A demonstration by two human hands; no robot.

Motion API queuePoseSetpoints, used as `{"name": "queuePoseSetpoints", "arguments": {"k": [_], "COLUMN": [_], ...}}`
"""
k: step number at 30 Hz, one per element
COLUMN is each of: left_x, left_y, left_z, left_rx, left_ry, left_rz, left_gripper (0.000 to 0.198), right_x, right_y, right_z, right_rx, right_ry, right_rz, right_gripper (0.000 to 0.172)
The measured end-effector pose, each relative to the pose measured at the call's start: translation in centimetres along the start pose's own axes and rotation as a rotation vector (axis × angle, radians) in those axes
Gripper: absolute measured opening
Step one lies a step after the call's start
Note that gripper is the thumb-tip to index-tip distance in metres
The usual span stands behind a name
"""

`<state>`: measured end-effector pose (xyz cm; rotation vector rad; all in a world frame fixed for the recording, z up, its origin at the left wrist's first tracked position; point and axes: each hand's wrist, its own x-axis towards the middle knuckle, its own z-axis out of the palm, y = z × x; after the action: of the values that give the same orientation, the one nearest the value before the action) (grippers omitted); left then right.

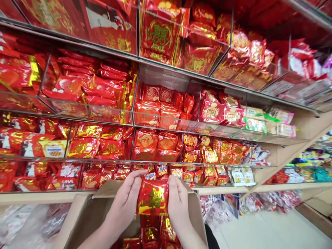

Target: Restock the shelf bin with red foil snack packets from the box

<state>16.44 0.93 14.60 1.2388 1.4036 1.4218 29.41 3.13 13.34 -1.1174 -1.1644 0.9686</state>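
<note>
Between my two hands is a shiny red candy packet point(153, 197) with gold print, gripped at its sides. My left hand point(127, 193) presses its left edge, and my right hand point(178, 195) closes on its right edge. Both hands are over an open cardboard box point(88, 214). Inside the box, below the held packet, lie more red and gold packets point(150, 235), partly hidden by my right wrist. What is behind the held packet cannot be seen.
Ahead rise tiered shelves with clear dividers point(133, 93), filled with red and gold packets point(103, 86). White and green packets point(255, 121) sit at the right. Plastic-wrapped bags point(220, 209) lie under the lowest shelf point(38, 197). Another cardboard box point(315, 216) is on the tiled floor point(269, 228).
</note>
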Motion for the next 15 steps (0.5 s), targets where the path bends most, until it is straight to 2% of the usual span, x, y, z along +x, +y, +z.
{"name": "queuePoseSetpoints", "arguments": {"k": [5, 8, 11, 15], "left_x": [0.4, 0.4, 0.6, 1.4], "left_y": [-0.6, -1.8, -3.3, -5.0], "left_z": [-0.3, -1.0, -2.0, -4.2], "left_rx": [0.073, 0.115, 0.185, 0.320], "left_ry": [0.020, 0.034, 0.046, 0.027], "left_rz": [0.039, 0.060, 0.148, 0.252], "left_gripper": [0.048, 0.045, 0.040, 0.036], "right_x": [0.3, 0.0, -0.7, -1.8], "right_y": [0.3, 1.1, 2.1, 4.3], "right_z": [0.2, 0.4, 0.9, 1.2], "right_rx": [0.008, 0.019, 0.087, 0.112], "right_ry": [-0.024, -0.091, -0.204, -0.311], "right_rz": [-0.026, 0.010, 0.051, 0.171], "right_gripper": [0.047, 0.045, 0.038, 0.047]}}
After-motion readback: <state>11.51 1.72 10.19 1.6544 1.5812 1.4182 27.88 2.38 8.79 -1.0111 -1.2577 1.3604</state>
